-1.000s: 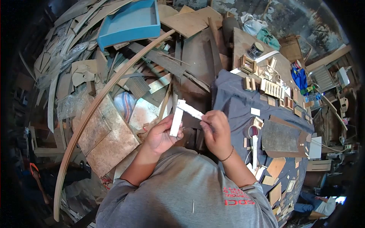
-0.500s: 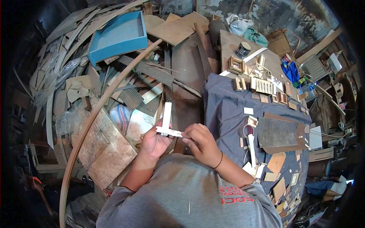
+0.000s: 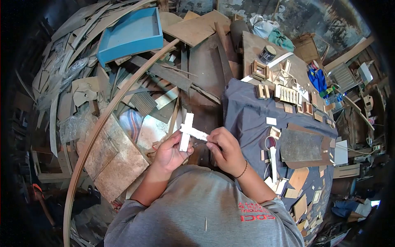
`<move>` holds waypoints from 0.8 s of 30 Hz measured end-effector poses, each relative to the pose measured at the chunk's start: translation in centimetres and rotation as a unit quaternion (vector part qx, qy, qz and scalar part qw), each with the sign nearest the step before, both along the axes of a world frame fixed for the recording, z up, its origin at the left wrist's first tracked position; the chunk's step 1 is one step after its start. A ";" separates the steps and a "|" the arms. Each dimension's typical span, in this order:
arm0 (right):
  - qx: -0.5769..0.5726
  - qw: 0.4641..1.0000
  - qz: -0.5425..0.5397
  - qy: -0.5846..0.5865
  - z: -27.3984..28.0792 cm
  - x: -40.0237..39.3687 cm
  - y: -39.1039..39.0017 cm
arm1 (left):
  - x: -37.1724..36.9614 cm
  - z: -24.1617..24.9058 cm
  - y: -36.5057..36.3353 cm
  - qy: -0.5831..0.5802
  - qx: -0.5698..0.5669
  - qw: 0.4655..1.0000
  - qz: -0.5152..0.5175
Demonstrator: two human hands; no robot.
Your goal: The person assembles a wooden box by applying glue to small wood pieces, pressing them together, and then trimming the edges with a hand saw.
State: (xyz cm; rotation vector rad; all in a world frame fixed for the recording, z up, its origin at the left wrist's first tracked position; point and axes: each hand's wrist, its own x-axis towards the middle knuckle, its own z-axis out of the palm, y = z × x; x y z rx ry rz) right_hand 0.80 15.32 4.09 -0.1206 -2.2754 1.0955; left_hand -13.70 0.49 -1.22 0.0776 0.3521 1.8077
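Two white strips form a cross-shaped piece point(image 3: 187, 133) in front of my chest. The broader strip stands nearly upright, and a ragged-edged strip point(image 3: 198, 133) crosses it and slants down to the right. My left hand point(image 3: 169, 153) is closed around the upright strip from the left and below, with the thumb near the joint. At the other side, my right hand point(image 3: 227, 151) pinches the free end of the ragged strip between thumb and fingers. The strips' material cannot be made out.
A cloth-covered table point(image 3: 242, 111) on my right bears small wooden frames point(image 3: 288, 94), a dark flat board point(image 3: 301, 146), a tape roll point(image 3: 269, 143) and wood offcuts. Scrap wood, a blue tray point(image 3: 131, 39) and a long curved strip point(image 3: 119, 99) lie left. Another person point(image 3: 354, 208) is far right.
The white piece has turned in my hands, so the upright strip now reaches below the crossing one. My right hand has shifted slightly right with the ragged strip's end, showing more of it.
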 end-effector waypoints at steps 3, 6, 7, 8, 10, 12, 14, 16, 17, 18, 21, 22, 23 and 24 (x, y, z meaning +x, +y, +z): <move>-0.017 0.998 0.051 -0.025 0.0 0.0 0.2 | -0.3 -0.3 0.0 -0.007 -0.011 1.000 0.018; -0.036 0.997 0.057 -0.032 -0.3 0.1 0.2 | -0.3 -0.2 -0.1 -0.006 -0.035 0.999 0.041; -0.047 0.997 0.053 -0.037 -0.4 0.2 0.2 | -0.3 -0.1 0.0 -0.007 -0.036 0.998 0.041; -0.050 0.997 0.053 -0.039 -0.5 0.2 0.3 | -0.3 0.0 0.0 -0.008 -0.038 0.999 0.038; -0.062 0.996 0.049 -0.050 -0.8 0.2 0.2 | -0.2 0.0 -0.1 -0.010 -0.043 0.998 0.035; -0.074 0.995 0.048 -0.053 -0.7 0.2 0.1 | -0.3 0.1 -0.2 -0.010 -0.036 0.999 0.029; -0.085 0.994 0.049 -0.055 -0.6 0.0 -0.1 | -0.4 -0.3 -0.4 -0.012 -0.030 0.999 0.034; -0.098 0.993 0.042 -0.045 -0.5 -0.2 -0.5 | -0.5 -0.4 -0.7 -0.012 -0.024 0.999 0.038; -0.099 0.993 0.042 -0.044 -0.4 -0.2 -0.6 | -0.5 -0.3 -0.8 -0.004 -0.023 0.999 0.036; -0.099 0.993 0.041 -0.042 -0.3 -0.2 -0.7 | -0.5 -0.3 -0.8 0.004 -0.020 0.999 0.032; -0.093 0.995 0.029 -0.032 -0.1 0.6 -0.6 | -0.2 -0.1 -0.3 0.000 -0.020 1.000 0.010; -0.089 0.995 0.023 -0.027 -0.1 1.0 -0.5 | 0.0 0.1 0.1 0.002 -0.018 1.000 0.002; -0.087 0.996 0.013 -0.024 -0.2 1.5 -0.3 | 0.2 0.2 0.6 0.004 -0.019 1.000 -0.011; -0.081 0.997 -0.003 -0.016 -0.2 2.1 -0.2 | 0.4 0.4 1.1 0.006 -0.020 1.000 -0.024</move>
